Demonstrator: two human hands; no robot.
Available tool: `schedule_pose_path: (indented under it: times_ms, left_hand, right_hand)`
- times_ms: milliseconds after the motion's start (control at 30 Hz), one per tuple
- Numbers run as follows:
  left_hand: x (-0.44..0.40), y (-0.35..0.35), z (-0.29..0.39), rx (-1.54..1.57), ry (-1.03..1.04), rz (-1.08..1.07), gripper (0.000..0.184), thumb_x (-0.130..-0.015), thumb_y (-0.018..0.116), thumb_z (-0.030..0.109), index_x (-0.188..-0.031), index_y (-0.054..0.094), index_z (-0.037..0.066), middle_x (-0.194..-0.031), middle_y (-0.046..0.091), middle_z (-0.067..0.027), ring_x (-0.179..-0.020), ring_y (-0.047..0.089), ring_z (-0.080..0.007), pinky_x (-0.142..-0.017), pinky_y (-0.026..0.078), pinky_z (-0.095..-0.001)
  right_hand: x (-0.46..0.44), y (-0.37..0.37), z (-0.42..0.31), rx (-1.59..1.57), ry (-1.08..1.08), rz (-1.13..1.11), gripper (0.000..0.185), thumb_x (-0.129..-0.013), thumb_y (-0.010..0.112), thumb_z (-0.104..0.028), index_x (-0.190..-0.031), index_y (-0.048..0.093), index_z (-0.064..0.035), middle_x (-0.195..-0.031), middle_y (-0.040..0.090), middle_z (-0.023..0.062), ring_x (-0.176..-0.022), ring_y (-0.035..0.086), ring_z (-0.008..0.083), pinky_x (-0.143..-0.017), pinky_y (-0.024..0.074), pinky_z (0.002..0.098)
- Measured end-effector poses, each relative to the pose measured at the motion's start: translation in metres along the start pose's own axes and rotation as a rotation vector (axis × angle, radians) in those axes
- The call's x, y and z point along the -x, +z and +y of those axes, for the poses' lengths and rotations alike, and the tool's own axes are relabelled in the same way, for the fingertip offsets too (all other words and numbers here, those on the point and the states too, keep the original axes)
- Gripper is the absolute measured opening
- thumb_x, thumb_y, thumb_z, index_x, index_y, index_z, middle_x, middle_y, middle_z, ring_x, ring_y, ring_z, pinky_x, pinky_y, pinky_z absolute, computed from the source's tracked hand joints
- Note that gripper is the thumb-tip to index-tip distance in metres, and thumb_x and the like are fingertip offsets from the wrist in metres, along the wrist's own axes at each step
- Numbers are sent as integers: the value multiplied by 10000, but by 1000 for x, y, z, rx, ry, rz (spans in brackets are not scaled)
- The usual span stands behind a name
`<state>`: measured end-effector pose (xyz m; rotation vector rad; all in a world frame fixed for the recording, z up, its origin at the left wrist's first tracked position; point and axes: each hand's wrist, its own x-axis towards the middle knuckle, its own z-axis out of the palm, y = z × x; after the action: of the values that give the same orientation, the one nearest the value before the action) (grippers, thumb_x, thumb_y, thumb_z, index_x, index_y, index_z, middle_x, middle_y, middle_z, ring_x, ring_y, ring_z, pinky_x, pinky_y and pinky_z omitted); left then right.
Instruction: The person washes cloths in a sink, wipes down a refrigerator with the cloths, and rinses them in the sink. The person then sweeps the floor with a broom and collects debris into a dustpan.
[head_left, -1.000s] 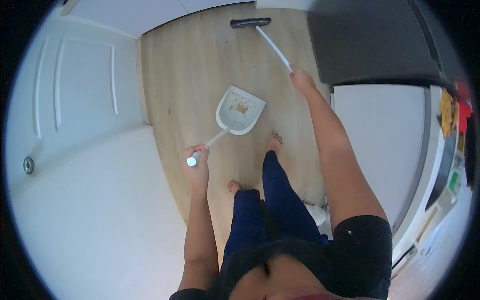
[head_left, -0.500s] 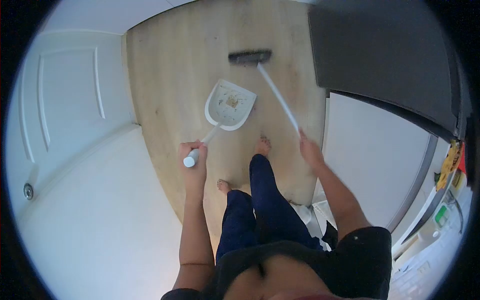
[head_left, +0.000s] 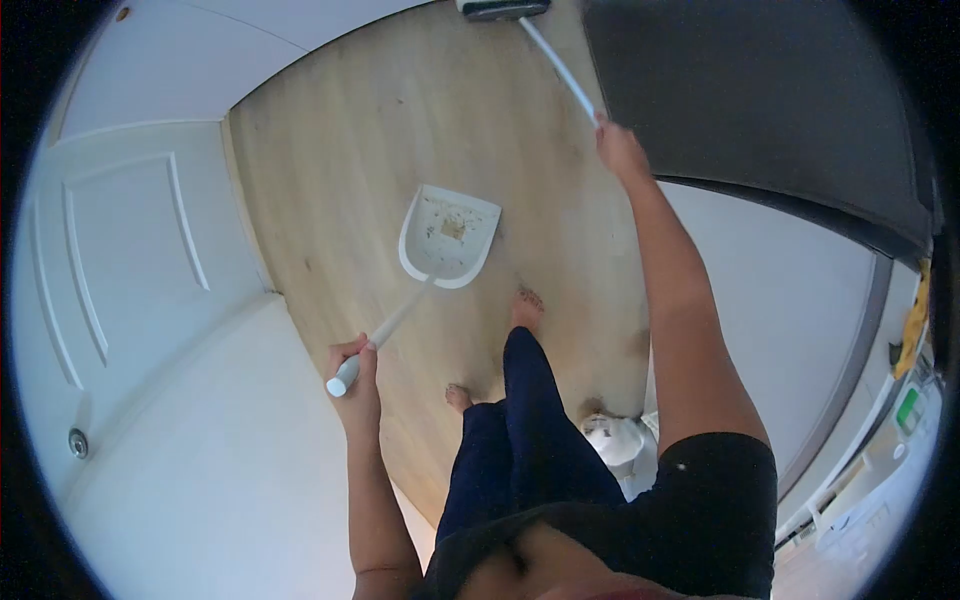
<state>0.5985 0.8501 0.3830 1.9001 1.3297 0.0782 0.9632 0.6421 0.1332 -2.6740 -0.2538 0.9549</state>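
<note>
My left hand (head_left: 355, 372) is wrapped round the upper end of the white handle of a long-handled dustpan (head_left: 411, 262). The pan rests on the wooden floor with its straight edge facing away from me, and brown debris (head_left: 452, 228) lies inside it. My right hand (head_left: 622, 150) is closed round the pale stick of a broom (head_left: 508, 10), arm stretched forward. The dark broom head is at the top edge of the view, partly cut off, well beyond the dustpan and near the dark appliance.
A white panelled door (head_left: 135, 250) and wall stand on the left. At the right are a large dark appliance (head_left: 740, 100) and a white cabinet front (head_left: 770, 290). My bare feet (head_left: 527, 309) are on the wooden floor (head_left: 330, 150); a white bag-like object (head_left: 613, 440) sits beside my leg.
My right hand has reached forward, taking the broom head away from the dustpan to the far edge. My left hand has come lower and to the left; the view has shifted somewhat.
</note>
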Motion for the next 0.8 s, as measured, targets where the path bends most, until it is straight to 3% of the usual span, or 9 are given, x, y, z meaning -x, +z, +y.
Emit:
schedule_pose_path:
  times_ms: [167,233,300,500,567,700,800]
  left_hand:
    - [-11,-4,-23,26,55,-8,135,-839,583,118,-803,515,6,-915,610,-129,-872,546,-149,-814,418,-296]
    - [-11,-12,-33,13,42,-19,138,-839,583,121,-805,514,6,-913,610,-130,-871,547,-152,-815,419,-298]
    - [-14,-18,-38,-3,50,-31,141,-839,582,124,-806,514,5,-911,609,-130,-871,549,-156,-816,420,-300]
    - [-12,-25,-56,83,94,-80,113,-821,586,96,-821,528,-1,-925,598,-143,-835,562,-171,-760,439,-301]
    - [-10,-29,-72,-33,169,-89,130,-824,585,117,-849,532,0,-936,602,-141,-834,564,-180,-757,442,-301]
    - [2,-36,-86,-13,163,-127,153,-824,586,133,-869,536,-4,-944,597,-136,-833,558,-181,-757,439,-298]
    - [13,-46,-102,-31,162,-98,151,-818,590,130,-855,543,-9,-945,590,-125,-825,551,-176,-750,437,-295]
  right_hand:
    - [-13,26,15,24,59,66,350,-916,329,-281,-1239,443,-210,-1040,582,183,-968,553,375,-843,440,469]
    - [11,42,33,85,115,26,404,-901,376,-288,-1305,363,-281,-1030,576,210,-968,549,375,-829,432,482]
    - [38,56,57,104,124,54,418,-905,363,-284,-1321,327,-283,-1016,577,225,-962,552,376,-828,435,480]
    - [180,85,96,217,225,-91,476,-894,322,-171,-1362,243,-204,-975,596,212,-888,586,368,-797,456,475]
    - [233,101,110,211,294,-172,501,-891,307,-154,-1376,195,-209,-1010,577,231,-907,579,378,-799,457,471]
    - [341,151,149,121,390,-219,509,-895,305,-175,-1383,165,-205,-1034,556,257,-918,570,399,-801,453,477]
    - [409,185,156,138,339,-156,495,-902,301,-204,-1379,173,-232,-1061,537,270,-918,559,422,-794,447,486]
